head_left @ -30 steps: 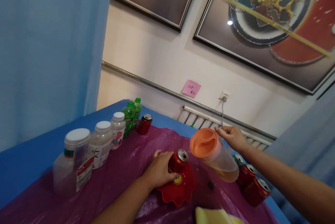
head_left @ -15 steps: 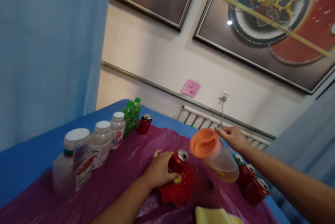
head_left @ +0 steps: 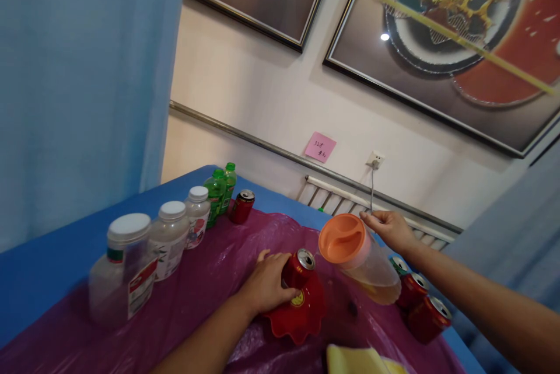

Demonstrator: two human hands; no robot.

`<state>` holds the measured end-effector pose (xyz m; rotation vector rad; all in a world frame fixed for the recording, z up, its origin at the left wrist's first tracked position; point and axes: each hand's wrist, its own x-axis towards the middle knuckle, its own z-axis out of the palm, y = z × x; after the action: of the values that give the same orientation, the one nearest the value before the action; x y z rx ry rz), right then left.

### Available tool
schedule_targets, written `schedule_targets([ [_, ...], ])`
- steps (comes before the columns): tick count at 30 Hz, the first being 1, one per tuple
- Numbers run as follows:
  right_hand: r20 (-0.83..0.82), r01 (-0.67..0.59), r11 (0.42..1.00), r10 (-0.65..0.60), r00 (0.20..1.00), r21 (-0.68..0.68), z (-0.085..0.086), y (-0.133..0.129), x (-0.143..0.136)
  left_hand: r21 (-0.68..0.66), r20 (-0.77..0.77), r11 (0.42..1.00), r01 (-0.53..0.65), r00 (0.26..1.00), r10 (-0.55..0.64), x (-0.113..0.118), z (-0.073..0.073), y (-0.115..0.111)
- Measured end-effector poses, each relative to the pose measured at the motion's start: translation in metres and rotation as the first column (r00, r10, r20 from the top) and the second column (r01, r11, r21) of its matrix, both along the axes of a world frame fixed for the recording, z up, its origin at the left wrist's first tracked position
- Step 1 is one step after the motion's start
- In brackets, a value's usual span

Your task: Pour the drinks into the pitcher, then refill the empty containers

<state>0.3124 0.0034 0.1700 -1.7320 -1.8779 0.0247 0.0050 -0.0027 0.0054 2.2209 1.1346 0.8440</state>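
Observation:
My left hand (head_left: 269,283) is wrapped round a red drink can (head_left: 299,268), which stands upright on a red scalloped plate (head_left: 301,321). To the right, my right hand (head_left: 389,229) grips a clear plastic pitcher (head_left: 371,275) on its far upper side; the handle itself is mostly hidden. The pitcher tilts left, its orange lid (head_left: 342,238) close to the top of the can. A little pale liquid shows low in the pitcher, and a thin clear trickle seems to hang between its spout and the can.
White-capped clear jars (head_left: 120,272) and green bottles (head_left: 215,196) line the left side, with another red can (head_left: 242,206) behind. More cans (head_left: 427,318) stand at the right. A yellow cloth (head_left: 356,359) lies at the front on purple plastic sheeting (head_left: 196,298).
Almost nothing differs. Both hands keep their places, and the pitcher stays tilted beside the can.

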Motion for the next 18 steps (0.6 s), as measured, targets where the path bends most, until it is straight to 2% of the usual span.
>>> schedule_targets([
  [18,-0.007,0.016,1.000,-0.016,1.000,-0.007,0.0005,-0.0005,0.0002,-0.004,-0.006,1.000,-0.002,1.000,0.002,0.0000,-0.0002,-0.0002],
])
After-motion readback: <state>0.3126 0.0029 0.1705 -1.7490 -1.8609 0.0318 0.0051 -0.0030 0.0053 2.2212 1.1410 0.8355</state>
